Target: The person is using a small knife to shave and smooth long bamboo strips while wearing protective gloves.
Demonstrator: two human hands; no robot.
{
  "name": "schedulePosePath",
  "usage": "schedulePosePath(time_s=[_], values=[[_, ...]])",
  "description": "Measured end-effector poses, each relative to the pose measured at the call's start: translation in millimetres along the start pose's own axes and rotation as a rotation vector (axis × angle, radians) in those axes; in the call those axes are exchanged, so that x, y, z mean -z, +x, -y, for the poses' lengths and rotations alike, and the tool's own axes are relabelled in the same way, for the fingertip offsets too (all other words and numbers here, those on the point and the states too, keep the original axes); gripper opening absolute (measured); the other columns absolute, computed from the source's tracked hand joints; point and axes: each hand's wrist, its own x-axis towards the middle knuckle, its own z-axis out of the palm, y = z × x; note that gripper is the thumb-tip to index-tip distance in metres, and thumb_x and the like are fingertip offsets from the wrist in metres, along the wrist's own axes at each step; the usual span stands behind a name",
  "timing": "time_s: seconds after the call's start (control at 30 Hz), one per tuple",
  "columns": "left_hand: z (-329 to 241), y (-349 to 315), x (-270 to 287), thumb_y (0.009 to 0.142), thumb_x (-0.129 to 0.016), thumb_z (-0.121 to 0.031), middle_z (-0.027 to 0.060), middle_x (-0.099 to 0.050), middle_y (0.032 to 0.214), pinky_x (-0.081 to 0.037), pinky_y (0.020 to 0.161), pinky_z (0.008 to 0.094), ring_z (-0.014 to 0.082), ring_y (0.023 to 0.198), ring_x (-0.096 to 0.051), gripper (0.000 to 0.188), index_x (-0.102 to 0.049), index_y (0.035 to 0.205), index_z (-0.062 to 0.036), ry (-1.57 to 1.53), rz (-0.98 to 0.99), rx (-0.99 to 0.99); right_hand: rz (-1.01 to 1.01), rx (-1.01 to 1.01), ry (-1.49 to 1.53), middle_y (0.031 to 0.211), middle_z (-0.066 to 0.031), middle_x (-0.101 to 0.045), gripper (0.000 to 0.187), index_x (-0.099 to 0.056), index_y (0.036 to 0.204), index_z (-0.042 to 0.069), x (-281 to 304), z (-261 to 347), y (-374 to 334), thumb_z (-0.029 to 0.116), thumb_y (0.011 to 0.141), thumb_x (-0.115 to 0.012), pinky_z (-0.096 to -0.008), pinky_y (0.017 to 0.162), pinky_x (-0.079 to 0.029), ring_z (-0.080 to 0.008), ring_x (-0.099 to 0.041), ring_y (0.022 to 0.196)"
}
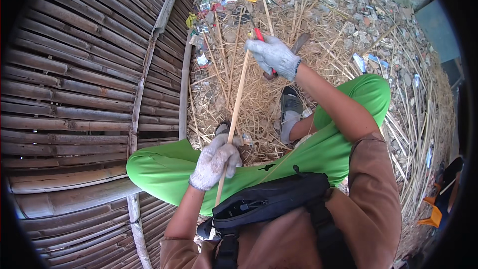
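Observation:
A long, pale bamboo strip (238,100) runs slantwise from my lap up toward my right hand. My left hand (215,162), in a whitish knit glove with brown stains, is closed around its lower part. My right hand (275,56), gloved too, is closed on a red-handled knife (258,34) whose thin dark blade points up and away. The strip's upper part meets the fingers of that hand. Another length of pale strip (264,5) shows beyond the right hand; whether it is the same piece I cannot tell.
A bamboo slat wall (74,79) stands close on my left. Straw-like shavings (264,107) and litter cover the ground between my feet. Beyond my right hand lies a brown, flat tool-like piece (299,43). A black waist bag (269,197) lies across my front; bamboo strips (411,134) lie at right.

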Motion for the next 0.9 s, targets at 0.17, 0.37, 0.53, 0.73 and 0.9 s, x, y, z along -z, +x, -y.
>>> schedulePosePath(time_s=[0.17,0.37,0.53,0.73,0.9], values=[[-6.7,61.9,-2.7,0.111,-0.056,-0.024,0.0028,-0.058,0.074,-0.041,0.042,0.0275,0.0114,0.049,-0.050,0.028,-0.063,0.121,0.0013,-0.218,-0.067,-0.125,0.025,0.314,-0.593,0.081,-0.0116,-0.070,0.057,-0.066,0.105,0.005,-26.5,-17.8,-15.4,0.062,0.106,-0.061,-0.0466,0.070,-0.057,-0.0299,-0.071,0.074],[-3.7,71.3,2.3,0.113,-0.054,-0.025,0.0017,-0.057,0.071,-0.043,0.043,0.0286,0.0115,0.046,-0.046,0.024,-0.063,0.116,-0.0029,-0.216,-0.087,-0.072,0.134,0.295,-1.207,0.089,-0.0246,-0.074,0.062,-0.070,0.101,0.008,-40.2,-15.5,-72.6,0.067,0.107,-0.051,-0.0570,0.075,-0.058,-0.0460,-0.074,0.085],[0.6,72.6,3.2,0.113,-0.054,-0.024,0.0013,-0.056,0.070,-0.038,0.039,0.0281,0.0116,0.044,-0.045,0.023,-0.063,0.114,-0.0030,-0.151,-0.112,-0.052,0.107,0.394,-1.341,0.082,-0.0211,-0.074,0.055,-0.068,0.093,0.010,-43.3,-22.6,-74.4,0.061,0.108,-0.051,-0.0562,0.068,-0.058,-0.0442,-0.074,0.078],[9.0,41.3,-0.9,0.111,-0.056,-0.023,-0.0001,-0.050,0.065,-0.032,0.035,0.0277,0.0114,0.040,-0.042,0.022,-0.064,0.111,-0.0026,-0.197,-0.038,0.034,-0.361,0.069,-1.284,0.095,-0.0209,-0.078,0.069,-0.076,0.101,0.010,51.6,13.8,-23.3,0.071,0.107,-0.042,-0.0560,0.084,-0.060,-0.0423,-0.077,0.093],[22.6,46.0,9.7,0.113,-0.054,-0.022,-0.0004,-0.048,0.064,-0.034,0.036,0.0279,0.0116,0.040,-0.040,0.022,-0.063,0.113,-0.0021,-0.424,-0.041,0.013,-0.138,0.303,-1.166,0.094,-0.0213,-0.078,0.067,-0.073,0.106,0.010,14.6,-12.5,-46.5,0.070,0.108,-0.043,-0.0575,0.078,-0.059,-0.0435,-0.076,0.088]])
